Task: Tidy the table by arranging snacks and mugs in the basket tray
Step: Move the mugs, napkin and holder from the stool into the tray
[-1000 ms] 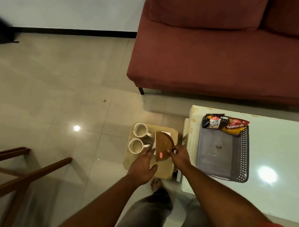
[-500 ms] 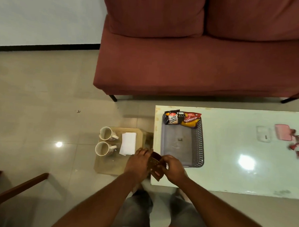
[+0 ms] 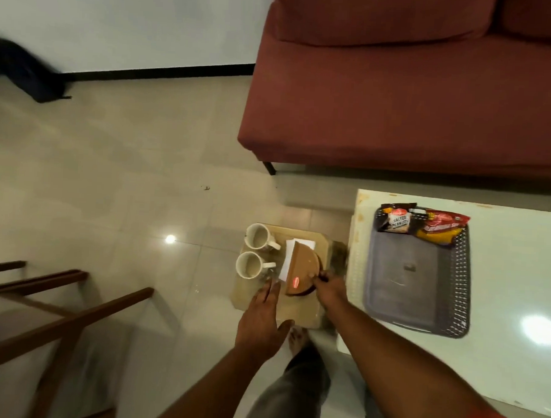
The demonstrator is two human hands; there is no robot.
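Brown half-round packet [image 3: 301,268]: a flat snack pack with a small red label near its lower end, held tilted over the right half of the low beige side table [image 3: 251,298], above a white folded paper [image 3: 287,262].
Right hand [image 3: 329,285]: fingers closed on the packet's right, curved edge.
Left hand [image 3: 263,319]: fingers spread wide and flat, palm down, just left of the packet's lower end; whether the fingertips touch it cannot be told.
Two white ceramic mugs [image 3: 256,253]: upright along the left edge of the side table, one behind the other, handles pointing right toward the paper.
Grey plastic basket tray [image 3: 418,297]: with dark mesh walls, on the left end of the glossy white coffee table [image 3: 518,267], close to its left edge.
Snacks in the tray: a black-and-white salted peanuts bag [image 3: 398,219] in the far left corner, a red-and-yellow snack bag [image 3: 440,230] just beside it in the far right corner; the near part of the tray floor is bare.
Red fabric sofa [image 3: 398,103]: beyond both tables.
Wooden chair frame [image 3: 57,322]: on the tiled floor at the left.
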